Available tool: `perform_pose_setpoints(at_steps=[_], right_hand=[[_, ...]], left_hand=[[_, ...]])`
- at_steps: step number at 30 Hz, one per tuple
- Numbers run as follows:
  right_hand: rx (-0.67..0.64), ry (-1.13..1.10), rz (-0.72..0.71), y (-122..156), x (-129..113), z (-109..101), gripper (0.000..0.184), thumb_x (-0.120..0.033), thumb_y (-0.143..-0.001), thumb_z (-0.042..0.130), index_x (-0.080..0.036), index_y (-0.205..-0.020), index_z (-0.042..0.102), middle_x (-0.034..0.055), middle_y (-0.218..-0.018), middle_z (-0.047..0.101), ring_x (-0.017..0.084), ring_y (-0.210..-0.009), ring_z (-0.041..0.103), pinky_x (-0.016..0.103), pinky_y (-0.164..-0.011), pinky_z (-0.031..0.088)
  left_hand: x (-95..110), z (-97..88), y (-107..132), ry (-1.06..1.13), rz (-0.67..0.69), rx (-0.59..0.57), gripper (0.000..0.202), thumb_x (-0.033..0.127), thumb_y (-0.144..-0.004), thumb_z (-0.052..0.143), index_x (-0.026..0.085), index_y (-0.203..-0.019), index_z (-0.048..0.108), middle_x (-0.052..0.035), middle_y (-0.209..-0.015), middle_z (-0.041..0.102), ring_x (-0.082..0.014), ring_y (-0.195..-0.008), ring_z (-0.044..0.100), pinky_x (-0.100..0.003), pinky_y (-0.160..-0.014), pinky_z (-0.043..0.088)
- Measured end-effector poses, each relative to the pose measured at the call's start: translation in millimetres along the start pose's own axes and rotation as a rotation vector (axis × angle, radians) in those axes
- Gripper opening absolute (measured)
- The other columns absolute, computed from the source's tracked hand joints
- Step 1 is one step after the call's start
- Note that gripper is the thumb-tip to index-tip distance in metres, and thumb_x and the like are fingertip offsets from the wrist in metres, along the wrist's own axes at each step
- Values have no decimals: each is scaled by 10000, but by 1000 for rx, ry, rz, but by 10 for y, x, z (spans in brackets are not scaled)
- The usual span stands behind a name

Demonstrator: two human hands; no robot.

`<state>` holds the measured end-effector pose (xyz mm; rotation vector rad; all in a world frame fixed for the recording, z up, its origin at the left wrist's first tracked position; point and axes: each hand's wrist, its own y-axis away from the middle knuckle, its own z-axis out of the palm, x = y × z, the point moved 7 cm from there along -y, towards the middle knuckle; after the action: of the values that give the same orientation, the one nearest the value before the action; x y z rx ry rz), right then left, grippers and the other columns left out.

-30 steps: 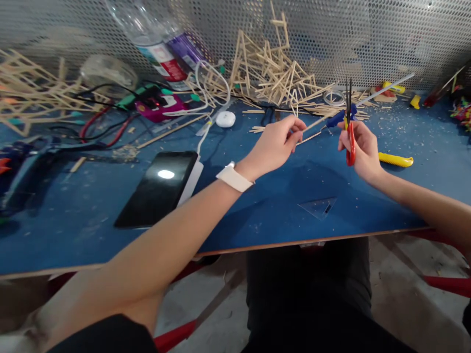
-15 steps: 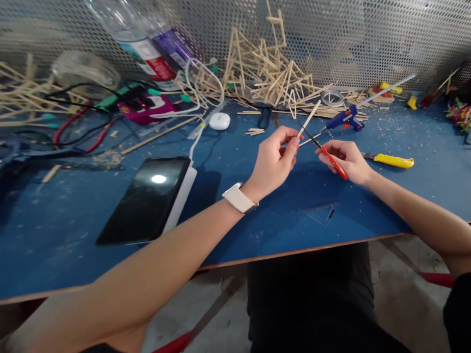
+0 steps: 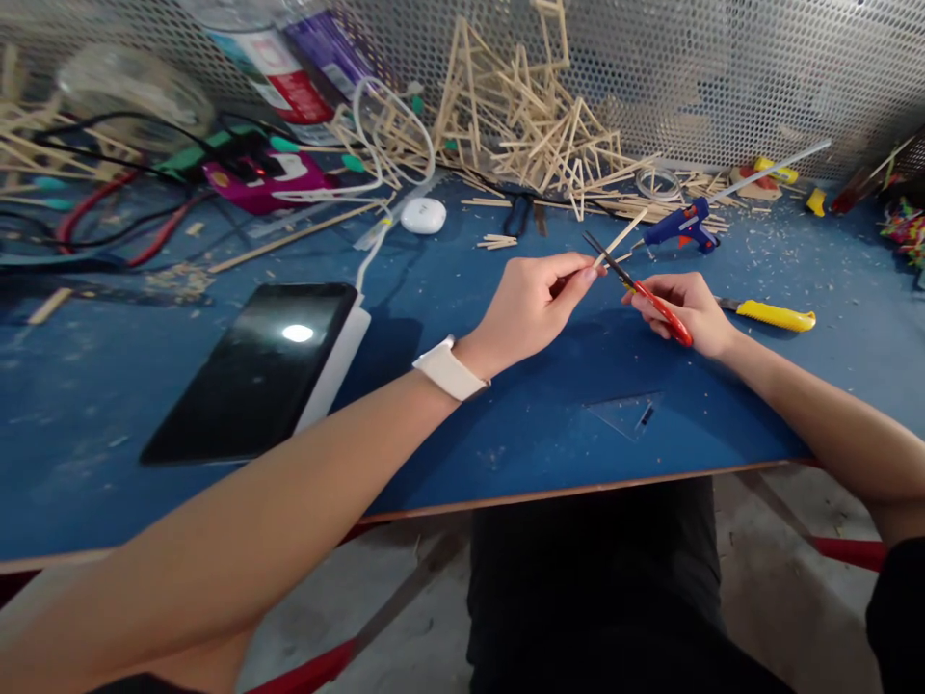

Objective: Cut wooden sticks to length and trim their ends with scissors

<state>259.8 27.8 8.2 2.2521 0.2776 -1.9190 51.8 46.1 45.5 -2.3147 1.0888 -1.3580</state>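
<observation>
Above the blue table, my left hand (image 3: 543, 301) pinches a thin wooden stick (image 3: 622, 236) between thumb and fingers. The stick slants up and to the right. My right hand (image 3: 683, 306) is closed around the red handles of a pair of scissors (image 3: 666, 316). Their dark blades point up and left and cross the stick close to my left fingertips. Whether the blades touch the stick, I cannot tell. A clear set square (image 3: 625, 414) lies flat below my hands. To the right of my right hand rests a yellow utility knife (image 3: 777, 315).
A blue glue gun (image 3: 680, 226) lies beyond my right hand. At the back, a tangle of wooden sticks (image 3: 531, 125) leans near the perforated metal panel (image 3: 723, 87). A black tablet (image 3: 252, 371), white earbud case (image 3: 423, 215), cables and a purple power strip (image 3: 264, 181) occupy the left side.
My left hand has turned slightly, and the stick now slants lower to the right. The scissors remain in my right hand, with their blades still crossing the stick. The whole view has shifted a little.
</observation>
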Motion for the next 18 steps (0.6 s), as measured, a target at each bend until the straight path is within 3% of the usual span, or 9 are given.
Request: perform_pose_setpoints(at_steps=[7,13,18], right_hand=[[-55,-49,1,13,-25,16,567,-648,-826,994,-139,-991,805,-27,-745,634,80,-566,518,270,-532,394],[-94,-91,-29,-7,0,-7,593,-674,-839,981,-136,-1020,807,-20,-779,645,79,-579,515,271,-541,372],[-50,-1,-39,21,-22,31,545,-653,-888,951,-152,-1016,779,-42,-723,595,88,-584,480,282,-546,362]], left_hand=[[-27,29,-24,86,-49,-30,381,388,-1193,552,156,-1127,847,36,-651,541,-149,-542,481,-281,-555,343],[-33,23,-52,-2,-6,-12,476,482,-1225,553,195,-892,736,24,-656,500,-160,-598,454,-284,-649,469],[32,-28,-35,-108,46,31,398,386,-1180,575,181,-908,781,13,-683,557,-157,-613,451,-289,-627,351]])
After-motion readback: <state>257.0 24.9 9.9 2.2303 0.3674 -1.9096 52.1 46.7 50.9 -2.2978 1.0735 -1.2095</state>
